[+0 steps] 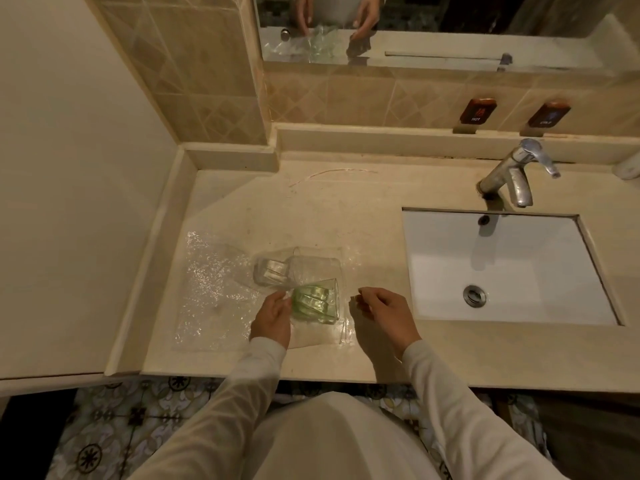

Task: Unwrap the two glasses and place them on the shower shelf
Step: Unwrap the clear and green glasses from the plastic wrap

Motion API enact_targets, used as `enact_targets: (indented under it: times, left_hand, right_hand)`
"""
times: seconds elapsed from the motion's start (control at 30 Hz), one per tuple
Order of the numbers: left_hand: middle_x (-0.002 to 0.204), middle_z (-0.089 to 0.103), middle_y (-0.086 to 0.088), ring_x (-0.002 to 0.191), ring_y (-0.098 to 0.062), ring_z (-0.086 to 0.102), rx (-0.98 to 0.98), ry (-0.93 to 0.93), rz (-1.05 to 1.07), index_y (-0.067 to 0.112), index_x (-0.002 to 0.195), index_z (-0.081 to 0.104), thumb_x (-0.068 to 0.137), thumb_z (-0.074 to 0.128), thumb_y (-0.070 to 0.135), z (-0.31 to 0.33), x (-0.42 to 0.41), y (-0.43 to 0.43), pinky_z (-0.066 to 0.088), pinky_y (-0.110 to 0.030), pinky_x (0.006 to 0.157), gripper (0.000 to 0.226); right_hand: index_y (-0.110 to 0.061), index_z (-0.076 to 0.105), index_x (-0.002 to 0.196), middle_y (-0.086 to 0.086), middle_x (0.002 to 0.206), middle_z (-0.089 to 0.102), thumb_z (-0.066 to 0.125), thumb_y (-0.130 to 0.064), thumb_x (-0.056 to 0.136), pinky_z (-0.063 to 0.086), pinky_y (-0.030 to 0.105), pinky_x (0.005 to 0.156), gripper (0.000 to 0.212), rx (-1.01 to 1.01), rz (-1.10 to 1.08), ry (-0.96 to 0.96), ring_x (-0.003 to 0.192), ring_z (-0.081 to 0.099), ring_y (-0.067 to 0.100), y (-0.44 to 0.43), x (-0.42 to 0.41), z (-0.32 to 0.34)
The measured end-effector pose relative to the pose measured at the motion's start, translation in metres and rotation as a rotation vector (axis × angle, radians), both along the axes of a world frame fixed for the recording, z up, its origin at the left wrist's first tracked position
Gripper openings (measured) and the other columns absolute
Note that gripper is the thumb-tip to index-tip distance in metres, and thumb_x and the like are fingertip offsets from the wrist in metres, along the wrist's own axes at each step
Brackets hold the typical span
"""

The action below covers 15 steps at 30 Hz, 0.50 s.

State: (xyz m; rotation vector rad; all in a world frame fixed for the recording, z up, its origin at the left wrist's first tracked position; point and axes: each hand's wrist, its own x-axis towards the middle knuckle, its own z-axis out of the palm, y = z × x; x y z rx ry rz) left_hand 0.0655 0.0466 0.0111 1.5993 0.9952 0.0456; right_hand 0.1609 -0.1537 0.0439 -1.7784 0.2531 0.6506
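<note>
Two glasses lie on their sides on the beige counter [311, 209], inside clear plastic wrap [214, 282]. The clear glass [273, 271] lies farther from me. The green-tinted glass [313, 301] lies nearer, between my hands. My left hand [272, 318] touches the wrap at the green glass's left side, fingers curled on the plastic. My right hand [384, 315] hovers just right of the green glass, fingers pinched together near a plastic edge; whether it holds the wrap is unclear.
A white sink basin [433, 271] with a chrome faucet [516, 174] sits to the right. A mirror [450, 43] and tiled wall stand behind the counter. A raised ledge borders the counter's left and back. Patterned floor tiles [131, 424] show below.
</note>
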Motion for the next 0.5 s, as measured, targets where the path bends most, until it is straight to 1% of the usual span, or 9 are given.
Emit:
enact_targets:
  times: [0.1, 0.13, 0.2, 0.27, 0.33, 0.37, 0.4, 0.43, 0.5]
  left_hand:
    - [0.113, 0.067, 0.003, 0.101, -0.019, 0.061, -0.039, 0.058, -0.109, 0.047, 0.105, 0.061, 0.096, 0.052, 0.03, -0.005, 0.004, -0.007, 0.043, -0.024, 0.082, 0.021]
    - [0.118, 0.066, 0.0, 0.105, -0.021, 0.06, -0.04, 0.085, -0.138, 0.04, 0.112, 0.064, 0.098, 0.05, 0.028, -0.008, 0.006, -0.009, 0.043, -0.024, 0.085, 0.023]
    - [0.128, 0.063, -0.006, 0.115, -0.027, 0.057, -0.001, 0.133, -0.2, 0.023, 0.125, 0.065, 0.099, 0.047, 0.026, -0.01, 0.011, -0.012, 0.042, -0.03, 0.099, 0.032]
    - [0.127, 0.062, -0.01, 0.116, -0.029, 0.057, 0.066, 0.132, -0.196, 0.016, 0.123, 0.067, 0.099, 0.048, 0.024, -0.01, 0.013, -0.015, 0.042, -0.037, 0.104, 0.031]
    - [0.118, 0.066, -0.002, 0.111, -0.026, 0.06, 0.071, 0.059, -0.074, 0.024, 0.116, 0.069, 0.098, 0.052, 0.026, -0.008, 0.01, -0.018, 0.045, -0.035, 0.1, 0.024]
    - [0.111, 0.068, 0.004, 0.107, -0.022, 0.062, 0.058, 0.03, -0.016, 0.033, 0.109, 0.069, 0.097, 0.055, 0.028, -0.006, 0.008, -0.019, 0.046, -0.033, 0.097, 0.019]
    - [0.106, 0.068, 0.009, 0.104, -0.02, 0.063, 0.047, 0.015, 0.007, 0.044, 0.1, 0.067, 0.096, 0.056, 0.03, -0.005, 0.007, -0.021, 0.046, -0.031, 0.094, 0.018]
    - [0.102, 0.068, 0.012, 0.101, -0.019, 0.063, 0.033, 0.017, -0.006, 0.052, 0.092, 0.065, 0.095, 0.057, 0.03, -0.005, 0.007, -0.022, 0.047, -0.031, 0.093, 0.024]
    - [0.104, 0.069, 0.012, 0.099, -0.02, 0.062, 0.005, 0.05, -0.086, 0.06, 0.082, 0.062, 0.096, 0.053, 0.028, -0.005, 0.009, -0.024, 0.047, -0.034, 0.093, 0.035]
  right_hand:
    - [-0.024, 0.081, 0.089, 0.0, 0.094, 0.08, 0.067, -0.029, 0.096, 0.055, 0.05, 0.101, 0.016, 0.004, 0.045, -0.007, 0.097, 0.073, 0.022, 0.007, -0.002, 0.004]
    - [-0.018, 0.08, 0.089, 0.005, 0.093, 0.079, 0.066, -0.027, 0.096, 0.055, 0.052, 0.1, 0.018, 0.009, 0.056, -0.017, 0.095, 0.072, 0.022, 0.009, -0.002, 0.005]
    - [-0.005, 0.076, 0.089, 0.018, 0.093, 0.074, 0.066, -0.023, 0.095, 0.055, 0.053, 0.098, 0.022, 0.03, 0.056, -0.038, 0.086, 0.068, 0.019, 0.012, -0.004, 0.007]
    - [-0.002, 0.074, 0.089, 0.023, 0.095, 0.072, 0.065, -0.02, 0.096, 0.056, 0.041, 0.089, 0.021, 0.044, 0.037, -0.029, 0.084, 0.064, 0.016, 0.013, -0.003, 0.01]
    - [-0.005, 0.077, 0.089, 0.02, 0.093, 0.074, 0.066, -0.02, 0.096, 0.052, 0.027, 0.081, 0.019, 0.055, 0.012, -0.014, 0.083, 0.065, 0.013, 0.013, -0.002, 0.012]
    - [-0.011, 0.08, 0.09, 0.012, 0.092, 0.077, 0.066, -0.021, 0.096, 0.053, 0.024, 0.081, 0.017, 0.057, 0.01, -0.008, 0.085, 0.068, 0.012, 0.013, 0.0, 0.012]
    - [-0.017, 0.081, 0.093, 0.004, 0.094, 0.079, 0.067, -0.022, 0.096, 0.055, 0.023, 0.083, 0.015, 0.062, 0.014, -0.003, 0.09, 0.07, 0.013, 0.013, 0.001, 0.012]
    - [-0.019, 0.081, 0.097, 0.001, 0.098, 0.079, 0.068, -0.023, 0.096, 0.056, 0.024, 0.085, 0.014, 0.073, 0.02, 0.003, 0.095, 0.071, 0.013, 0.014, 0.001, 0.011]
    - [-0.017, 0.081, 0.104, 0.001, 0.103, 0.079, 0.07, -0.024, 0.095, 0.056, 0.025, 0.089, 0.016, 0.079, 0.048, 0.013, 0.101, 0.071, 0.014, 0.016, 0.001, 0.007]
